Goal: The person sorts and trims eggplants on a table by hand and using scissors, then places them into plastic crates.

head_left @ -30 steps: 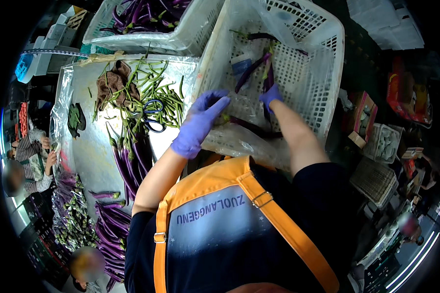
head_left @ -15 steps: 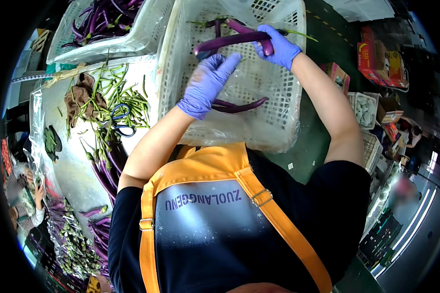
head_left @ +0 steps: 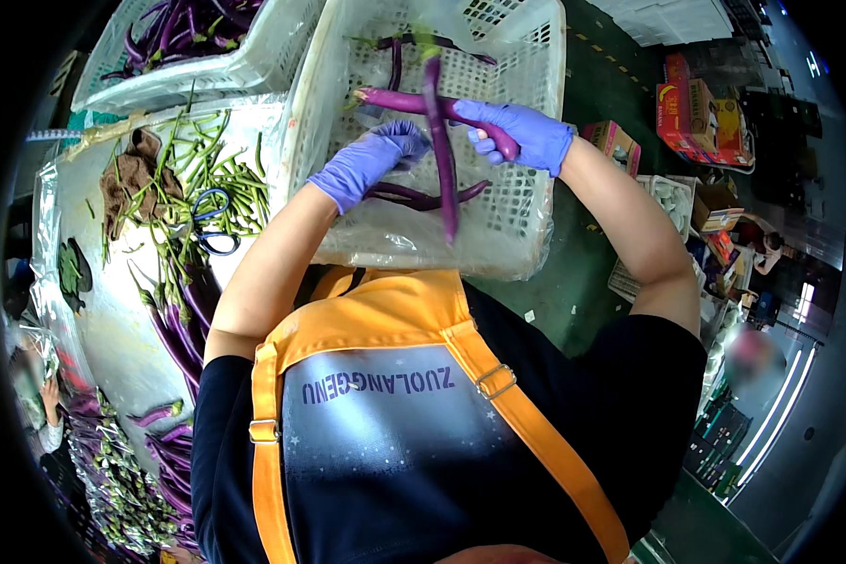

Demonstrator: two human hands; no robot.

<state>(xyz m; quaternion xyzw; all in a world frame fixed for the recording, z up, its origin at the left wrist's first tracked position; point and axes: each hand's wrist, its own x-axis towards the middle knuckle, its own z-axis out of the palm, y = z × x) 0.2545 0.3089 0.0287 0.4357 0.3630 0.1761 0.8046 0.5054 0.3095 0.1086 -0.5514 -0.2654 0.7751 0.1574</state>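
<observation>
Over a white perforated crate (head_left: 432, 252) lined with clear plastic, my right hand (head_left: 526, 138), in a purple glove, is closed around one end of a long purple eggplant (head_left: 399, 101) that points left. A second eggplant (head_left: 439, 141) crosses in front of it, almost upright in the picture and blurred by motion; whether a hand touches it I cannot tell. Just left of this blurred one is my gloved left hand (head_left: 368, 164), fingers bent but apart from the thumb, with nothing visible in it. Several eggplants (head_left: 414, 197) lie in the crate beneath.
Another crate (head_left: 193, 80) full of eggplants stands at the far left. On the metal table (head_left: 113, 329) are cut green stems (head_left: 240, 193), blue-handled scissors (head_left: 211, 221), a brown cloth (head_left: 132, 193) and more eggplants (head_left: 174, 329). Boxes (head_left: 705, 117) stand on the right.
The eggplants over the crate have changed angle: one now points left from my right hand, the other swings upright across it. My left hand has moved slightly left and down. The whole view has shifted.
</observation>
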